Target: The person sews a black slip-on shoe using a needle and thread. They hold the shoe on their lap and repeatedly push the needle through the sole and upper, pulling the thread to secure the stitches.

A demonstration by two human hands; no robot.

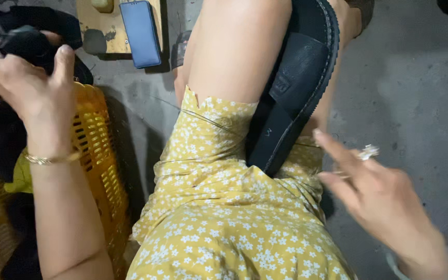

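One left hand gripping black cloth | one yellow crate | one phone

Your left hand grips a black piece of cloth and wears a gold bracelet at the wrist. Below it you see a yellow-orange plastic crate with black and yellow-green fabric inside. Your dress is mustard yellow with small white flowers. The sandal is black with pale stitching along its edge. Your right hand carries a silver ring. The phone is blue, the floor grey.
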